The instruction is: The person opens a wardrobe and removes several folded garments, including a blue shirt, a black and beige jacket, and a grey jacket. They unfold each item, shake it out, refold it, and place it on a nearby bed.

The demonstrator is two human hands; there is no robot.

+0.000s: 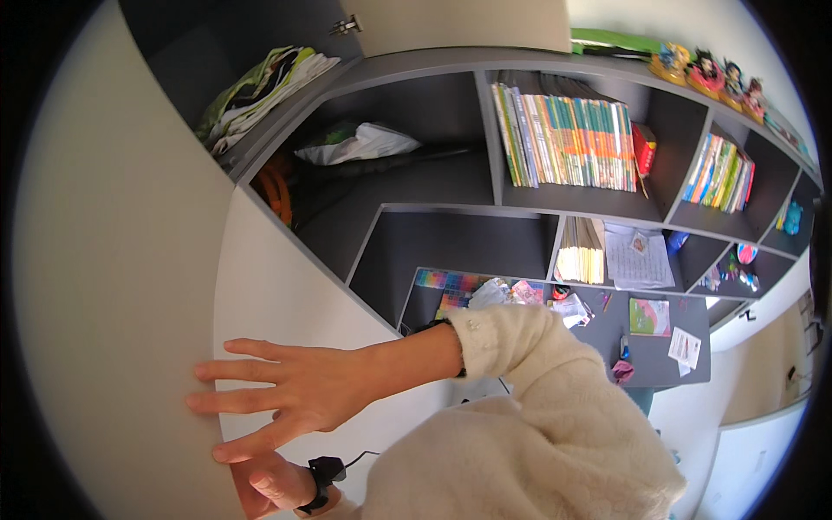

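Observation:
My right hand [318,387] reaches across to the left, its fingers spread, with the fingertips at a tall off-white panel [117,273]. Nothing is in its grasp. Below it, my left hand [279,481] is at the lower part of the same panel with its thumb raised. Its other fingers are partly hidden, so whether it grips the panel's edge cannot be told. A black strap with a small black device [323,478] circles the left wrist. A paler white panel [279,273] runs behind both hands, meeting the first at a vertical corner.
Above, an open cabinet holds folded clothes [266,94]. A grey shelf unit holds rows of books [572,140], a white plastic bag [361,146] and an orange item [276,192]. Figurines [708,75] line its top. Papers and a booklet [649,316] lie on the grey desk [676,377].

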